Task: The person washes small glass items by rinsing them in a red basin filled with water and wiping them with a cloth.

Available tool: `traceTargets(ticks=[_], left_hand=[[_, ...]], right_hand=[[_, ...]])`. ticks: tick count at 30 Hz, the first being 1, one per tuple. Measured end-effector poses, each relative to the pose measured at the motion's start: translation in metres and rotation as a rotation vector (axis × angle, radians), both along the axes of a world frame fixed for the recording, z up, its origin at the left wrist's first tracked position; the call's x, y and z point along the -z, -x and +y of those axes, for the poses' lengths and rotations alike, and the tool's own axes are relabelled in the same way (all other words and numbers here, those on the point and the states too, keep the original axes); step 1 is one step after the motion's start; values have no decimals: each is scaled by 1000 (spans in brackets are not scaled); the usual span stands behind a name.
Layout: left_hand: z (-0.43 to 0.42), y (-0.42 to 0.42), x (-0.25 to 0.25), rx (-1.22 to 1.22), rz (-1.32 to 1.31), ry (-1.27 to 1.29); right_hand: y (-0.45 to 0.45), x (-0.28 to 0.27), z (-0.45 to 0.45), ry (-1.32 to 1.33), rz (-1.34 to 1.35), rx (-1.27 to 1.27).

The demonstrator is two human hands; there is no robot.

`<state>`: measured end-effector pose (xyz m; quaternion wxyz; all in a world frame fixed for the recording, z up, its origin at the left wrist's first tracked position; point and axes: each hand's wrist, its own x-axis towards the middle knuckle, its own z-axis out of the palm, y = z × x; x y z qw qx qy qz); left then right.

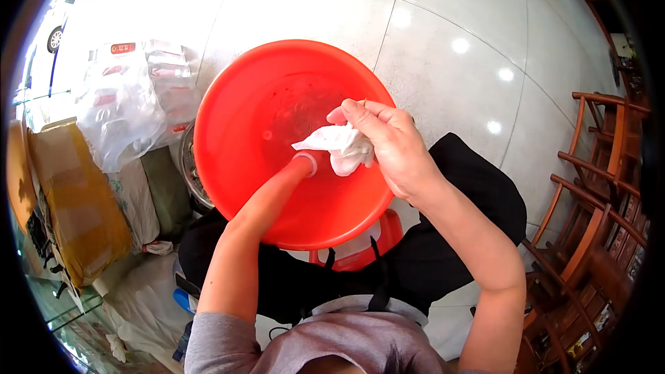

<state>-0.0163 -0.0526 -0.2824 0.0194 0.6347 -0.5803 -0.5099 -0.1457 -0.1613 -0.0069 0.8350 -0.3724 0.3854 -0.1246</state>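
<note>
A large red basin (232, 107) with murky water stands in front of me. My left forearm (267, 197) reaches down into it, with a pale bangle (313, 165) at the wrist; beyond the bangle the water hides my left hand and its fingers. Above the basin's right side, my right hand (391, 135) is closed on a crumpled white cloth (343, 145), pinching it between thumb and fingers. One end of the cloth points left, over the water.
Plastic-wrapped packages (128, 93) lie to the left, near a brown taped box (80, 201) and a metal bowl (190, 166) partly behind the basin. Below the basin, a red stool (391, 232) shows between my knees. Wooden chairs (589, 187) stand at the right.
</note>
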Motion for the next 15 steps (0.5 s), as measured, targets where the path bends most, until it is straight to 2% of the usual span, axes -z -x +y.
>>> traceTargets(ticks=[9, 15], left_hand=[[11, -19, -23, -105, 237, -20], [16, -34, -59, -227, 566, -122]], right_hand=[[-4, -5, 1, 107, -5, -47], [0, -9, 2, 99, -53, -79]])
